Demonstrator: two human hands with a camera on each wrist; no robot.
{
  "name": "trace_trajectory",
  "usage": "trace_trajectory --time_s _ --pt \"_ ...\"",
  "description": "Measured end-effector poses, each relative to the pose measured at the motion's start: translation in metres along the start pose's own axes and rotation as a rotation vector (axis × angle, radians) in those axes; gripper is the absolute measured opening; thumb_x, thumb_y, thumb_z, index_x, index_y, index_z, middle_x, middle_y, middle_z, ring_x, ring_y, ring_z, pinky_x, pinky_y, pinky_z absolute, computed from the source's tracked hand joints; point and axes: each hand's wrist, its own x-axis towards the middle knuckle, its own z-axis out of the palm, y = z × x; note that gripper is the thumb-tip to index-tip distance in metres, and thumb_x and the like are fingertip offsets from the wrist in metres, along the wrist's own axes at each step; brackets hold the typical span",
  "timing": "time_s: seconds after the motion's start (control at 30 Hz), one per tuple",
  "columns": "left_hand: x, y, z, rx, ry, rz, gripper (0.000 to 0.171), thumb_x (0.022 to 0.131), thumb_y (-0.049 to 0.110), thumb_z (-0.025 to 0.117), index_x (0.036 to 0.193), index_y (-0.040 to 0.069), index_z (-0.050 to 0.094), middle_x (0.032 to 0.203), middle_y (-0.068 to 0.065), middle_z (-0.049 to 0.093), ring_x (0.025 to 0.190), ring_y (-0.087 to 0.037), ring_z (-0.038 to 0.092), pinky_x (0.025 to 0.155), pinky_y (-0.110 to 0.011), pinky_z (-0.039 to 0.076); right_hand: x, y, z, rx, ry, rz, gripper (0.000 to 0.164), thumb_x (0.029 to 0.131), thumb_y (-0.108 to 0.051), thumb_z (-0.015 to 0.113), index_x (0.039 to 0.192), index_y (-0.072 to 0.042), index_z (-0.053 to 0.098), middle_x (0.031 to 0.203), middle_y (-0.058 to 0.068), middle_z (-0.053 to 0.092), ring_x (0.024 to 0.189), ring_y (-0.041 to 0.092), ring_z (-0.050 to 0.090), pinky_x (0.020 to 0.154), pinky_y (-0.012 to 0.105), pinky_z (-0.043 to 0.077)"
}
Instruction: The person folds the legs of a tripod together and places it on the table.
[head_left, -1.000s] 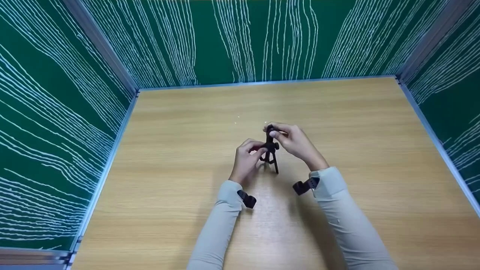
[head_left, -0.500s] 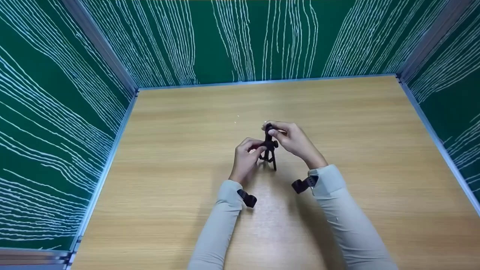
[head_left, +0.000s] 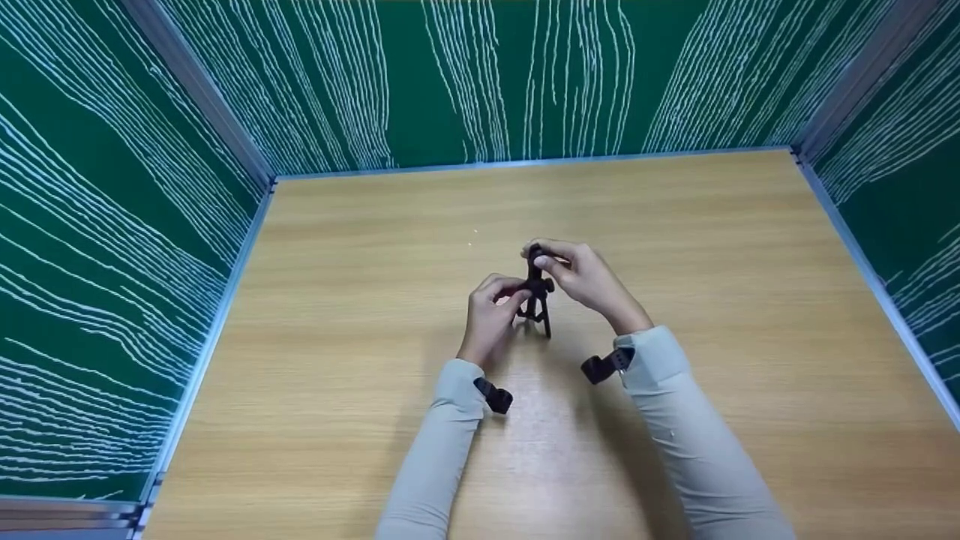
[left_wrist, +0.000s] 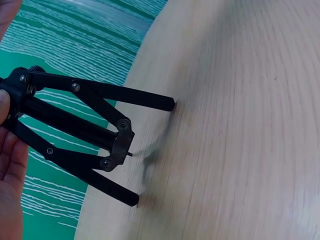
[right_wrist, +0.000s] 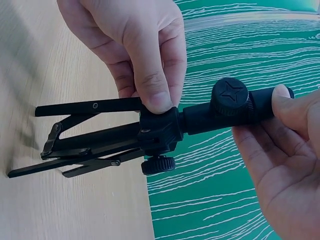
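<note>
A small black tripod [head_left: 537,286] stands upright near the middle of the table between both hands. Its legs [left_wrist: 135,97] are spread, with hinged braces to a central tube. The feet are at or just above the wood; I cannot tell which. My left hand [head_left: 489,319] pinches the collar [right_wrist: 159,131] where the legs join, thumb on its near side. Higher up, my right hand [head_left: 589,279] holds the top end of the head between thumb and fingers. A round knob with a star mark [right_wrist: 231,95] sits on the head, and a ribbed knob [right_wrist: 158,165] on the collar.
The wooden tabletop [head_left: 337,337] is bordered by green walls [head_left: 427,112] with white wavy lines, at back, left and right. Small white specks [head_left: 470,244] lie beyond the hands. Each wrist bears a black camera, the left wrist camera [head_left: 495,397] and the right wrist camera [head_left: 600,367].
Both hands and the tripod have shifted slightly leftward and away from the body. The grip of each hand looks the same.
</note>
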Motion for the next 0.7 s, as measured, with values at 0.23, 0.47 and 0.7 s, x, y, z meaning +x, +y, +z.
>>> trace_trajectory --time_s 0.23,0.47,0.7 --pt "-0.002 0.027 -0.004 0.007 -0.035 -0.012 0.014 0.084 0.0 0.071 0.095 -0.008 0.069 0.093 -0.019 0.067 0.084 -0.02 0.065 0.08 -0.026 0.055 -0.003 0.006 0.006 0.09 0.068 -0.009 0.029 0.096 -0.005 0.055 0.124 0.002 0.062 0.12 0.018 0.067 0.117 0.027 0.06 0.101 0.026 0.048" --pt "-0.003 0.024 -0.005 0.019 -0.039 -0.028 0.016 0.085 0.003 0.07 0.099 -0.006 0.069 0.097 -0.018 0.067 0.086 -0.015 0.062 0.079 -0.026 0.054 -0.007 0.006 0.008 0.152 0.083 0.036 0.037 0.097 -0.007 0.054 0.133 0.001 0.054 0.131 0.018 0.06 0.123 0.028 0.056 0.102 0.028 0.047" --pt "-0.007 0.016 -0.007 -0.012 -0.043 -0.083 0.02 0.085 0.004 0.07 0.102 -0.006 0.068 0.1 -0.019 0.067 0.087 -0.017 0.062 0.081 -0.032 0.055 -0.013 0.015 0.01 0.171 0.142 0.051 0.036 0.097 -0.012 0.056 0.132 -0.001 0.056 0.134 0.017 0.057 0.124 0.028 0.054 0.104 0.033 0.045"
